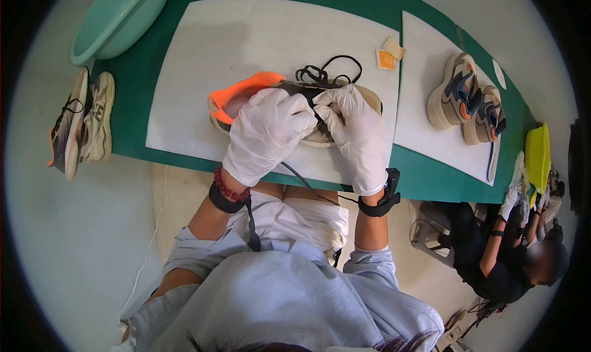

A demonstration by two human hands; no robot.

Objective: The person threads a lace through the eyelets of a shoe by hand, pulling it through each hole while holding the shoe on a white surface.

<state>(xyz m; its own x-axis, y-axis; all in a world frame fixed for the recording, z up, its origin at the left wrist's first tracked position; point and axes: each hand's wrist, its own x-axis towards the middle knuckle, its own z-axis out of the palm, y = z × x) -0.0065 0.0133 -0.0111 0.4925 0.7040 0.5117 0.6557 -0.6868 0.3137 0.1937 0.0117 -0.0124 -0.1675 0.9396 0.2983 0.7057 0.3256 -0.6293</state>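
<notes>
Hands (pixel 268 130) (pixel 357 130) hold a shoe (pixel 297 88) on the mat (pixel 258 38), room toward its far edge.

Green table (pixel 129 118): two white boards (pixel 258 44), mint basin (pixel 132 29) at corner.

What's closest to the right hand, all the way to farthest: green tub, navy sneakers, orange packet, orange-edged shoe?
1. Orange-edged shoe, under the right hand.
2. Orange packet, just beyond.
3. Navy sneakers, to the right.
4. Green tub, far left.
</notes>
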